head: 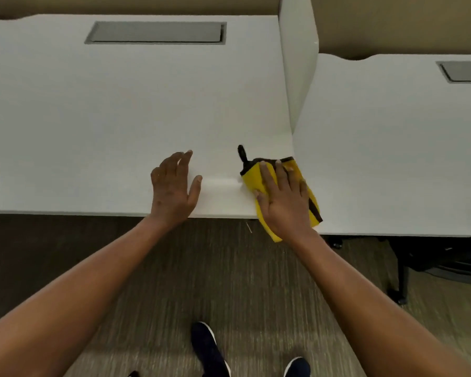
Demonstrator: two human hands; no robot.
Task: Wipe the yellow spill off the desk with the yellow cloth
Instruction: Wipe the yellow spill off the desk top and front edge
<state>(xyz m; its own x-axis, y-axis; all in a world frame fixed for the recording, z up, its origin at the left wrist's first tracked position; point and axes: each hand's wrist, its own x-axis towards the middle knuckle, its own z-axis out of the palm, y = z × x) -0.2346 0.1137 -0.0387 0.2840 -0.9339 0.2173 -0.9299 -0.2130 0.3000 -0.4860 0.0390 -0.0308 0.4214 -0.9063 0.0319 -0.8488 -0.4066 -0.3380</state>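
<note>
A yellow cloth (252, 174) with a dark trim and a black loop lies folded at the front right corner of the white desk (106, 118). Part of it hangs over the desk's front edge. My right hand (284, 198) presses flat on top of the cloth, fingers spread. My left hand (174, 186) rests on the desk near the front edge, left of the cloth, fingers apart and holding nothing. A faint glossy streak (220, 183) runs between the two hands. I see no yellow spill on the desk surface.
A grey cable hatch (158, 32) sits at the back of the desk. A white divider panel (297, 63) stands along the right side, with a second white desk (392, 145) beyond it. A chair base (403, 268) stands under that desk. My shoes (210, 349) are on the carpet.
</note>
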